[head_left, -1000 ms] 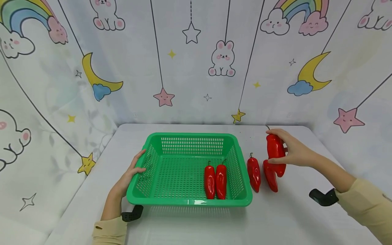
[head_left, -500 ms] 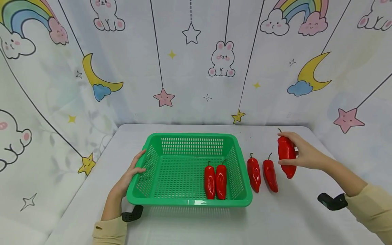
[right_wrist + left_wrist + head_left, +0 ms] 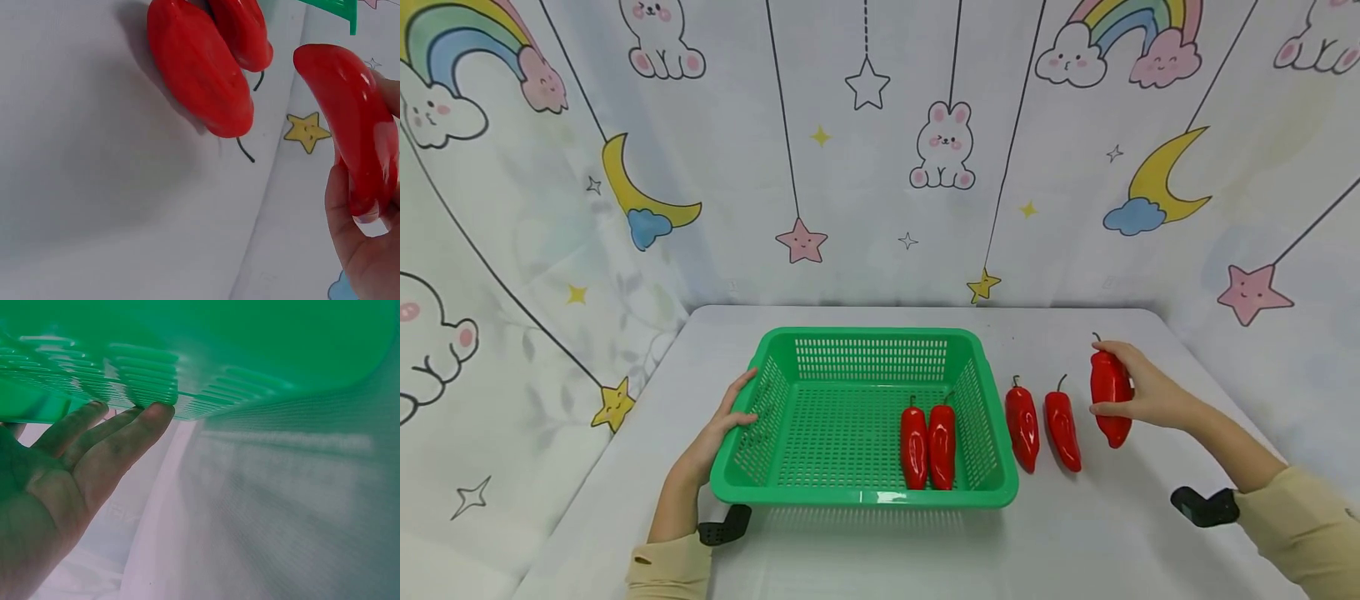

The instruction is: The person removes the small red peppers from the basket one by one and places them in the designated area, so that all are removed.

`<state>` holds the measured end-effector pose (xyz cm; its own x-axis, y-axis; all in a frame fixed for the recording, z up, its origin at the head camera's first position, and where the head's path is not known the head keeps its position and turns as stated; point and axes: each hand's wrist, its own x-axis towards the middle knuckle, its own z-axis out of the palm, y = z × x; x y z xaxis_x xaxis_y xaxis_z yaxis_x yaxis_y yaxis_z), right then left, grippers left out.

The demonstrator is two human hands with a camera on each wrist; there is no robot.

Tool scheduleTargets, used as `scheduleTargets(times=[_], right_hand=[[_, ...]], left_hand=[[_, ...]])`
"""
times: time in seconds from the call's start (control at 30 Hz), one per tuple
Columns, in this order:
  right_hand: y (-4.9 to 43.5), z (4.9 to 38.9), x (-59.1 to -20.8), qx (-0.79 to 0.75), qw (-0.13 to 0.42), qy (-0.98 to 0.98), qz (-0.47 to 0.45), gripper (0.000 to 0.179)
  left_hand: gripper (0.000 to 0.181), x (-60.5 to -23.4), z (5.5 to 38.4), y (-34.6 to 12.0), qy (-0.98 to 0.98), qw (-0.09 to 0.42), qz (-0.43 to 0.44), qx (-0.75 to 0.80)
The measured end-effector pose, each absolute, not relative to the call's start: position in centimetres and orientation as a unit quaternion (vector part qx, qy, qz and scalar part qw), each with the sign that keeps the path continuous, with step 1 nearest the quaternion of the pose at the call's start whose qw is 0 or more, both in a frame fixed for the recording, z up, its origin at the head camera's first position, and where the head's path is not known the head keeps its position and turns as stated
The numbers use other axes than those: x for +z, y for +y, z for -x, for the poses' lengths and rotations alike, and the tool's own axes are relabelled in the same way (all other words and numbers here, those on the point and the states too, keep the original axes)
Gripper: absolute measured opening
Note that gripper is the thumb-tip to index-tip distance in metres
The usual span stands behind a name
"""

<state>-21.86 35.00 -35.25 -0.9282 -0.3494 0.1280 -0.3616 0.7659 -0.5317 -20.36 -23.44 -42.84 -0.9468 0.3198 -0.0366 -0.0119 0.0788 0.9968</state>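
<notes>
In the head view my right hand grips a long red chili pepper between thumb and fingers, right of two others. That same pepper shows at the right of the right wrist view, with the fingers curled at its stem end. A chili pepper and another chili pepper lie side by side on the table. My left hand holds the left rim of a green plastic basket. In the left wrist view its fingers press against the basket's slatted outside.
Two more red chili peppers, a left one and a right one, lie in the basket's right part. The white-covered table ends at a cloth backdrop printed with stars, moons and rabbits.
My right hand has carried its chili pepper to the right and slightly nearer, uncovering the pepper it overlapped. The left hand and basket stay in place.
</notes>
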Motion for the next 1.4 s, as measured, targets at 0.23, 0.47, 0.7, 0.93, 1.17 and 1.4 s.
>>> scheduleTargets(times=[0.23, 0.47, 0.7, 0.93, 1.17, 1.4], right_hand=[[35.6, 22.2, -37.6, 0.306, -0.022, -0.939, -0.157, 0.092], [36.3, 21.9, -40.2, 0.331, -0.070, -0.933, -0.121, 0.095], [36.6, 22.0, -41.9, 0.371, -0.093, -0.919, -0.097, 0.093], [36.2, 22.2, -43.1, 0.386, -0.114, -0.912, -0.082, 0.095], [35.8, 22.2, -43.3, 0.404, -0.126, -0.902, -0.082, 0.096], [34.6, 22.6, -43.6, 0.406, -0.127, -0.902, -0.080, 0.098]], left_hand=[[0.067, -43.0, 20.5, -23.3, 0.725, 0.119, -0.110, 0.670], [0.067, -43.2, 20.6, -23.1, 0.721, 0.123, -0.112, 0.673], [0.067, -43.1, 20.5, -23.1, 0.725, 0.124, -0.101, 0.670], [0.067, -43.2, 20.5, -23.0, 0.712, 0.136, -0.095, 0.682], [0.067, -43.2, 20.5, -23.1, 0.716, 0.131, -0.097, 0.678], [0.067, -42.9, 20.5, -23.5, 0.718, 0.130, -0.102, 0.676]])
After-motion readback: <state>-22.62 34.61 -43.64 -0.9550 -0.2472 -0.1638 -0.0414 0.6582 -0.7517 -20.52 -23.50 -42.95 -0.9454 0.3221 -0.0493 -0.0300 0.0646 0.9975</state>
